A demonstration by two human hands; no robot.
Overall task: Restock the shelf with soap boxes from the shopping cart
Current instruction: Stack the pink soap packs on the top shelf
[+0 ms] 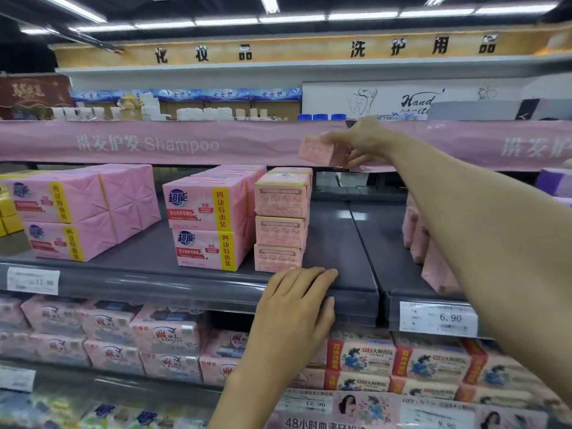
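At upper centre, the right hand [365,140] grips a pink soap box [317,149], print blurred, its right end hidden in the grip; below, the left hand [294,308] rests straight-fingered on the shelf [334,239] edge.

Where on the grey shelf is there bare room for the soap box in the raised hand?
Bare shelf lies right of the three-box stack, reaching the pink packs behind the right forearm. Another gap separates the left multipacks from the middle multipacks. The lower shelf is crowded.

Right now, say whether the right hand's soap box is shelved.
Not shelved: the right hand holds the pink soap box midair, before the banner.
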